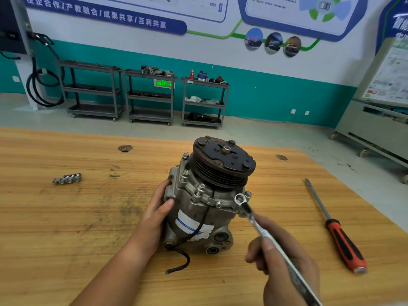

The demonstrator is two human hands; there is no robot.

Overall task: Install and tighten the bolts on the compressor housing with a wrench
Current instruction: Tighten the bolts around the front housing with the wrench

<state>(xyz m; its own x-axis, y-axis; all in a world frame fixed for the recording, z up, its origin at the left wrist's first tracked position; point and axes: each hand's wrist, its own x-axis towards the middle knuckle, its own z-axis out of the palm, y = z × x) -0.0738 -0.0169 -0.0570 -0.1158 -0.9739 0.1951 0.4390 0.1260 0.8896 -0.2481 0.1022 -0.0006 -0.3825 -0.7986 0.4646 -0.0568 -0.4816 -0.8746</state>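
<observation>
Loose silver bolts [67,178] lie left on the wooden desk [66,228]. The left hand [157,209] grips the side of the grey metal compressor housing [198,217], upright at centre. The right hand [295,246], the nearer hand, is clamped on a silver ring wrench [262,231] that slants up-left, its ring just beside the right flange bolt [247,193], apparently not seated. An orange-black screwdriver [340,235] lies far right.

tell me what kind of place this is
Likely a vocational auto workshop: a compressor sits on a wooden bench, parts carts line the wall, and teaching posters hang above.
</observation>
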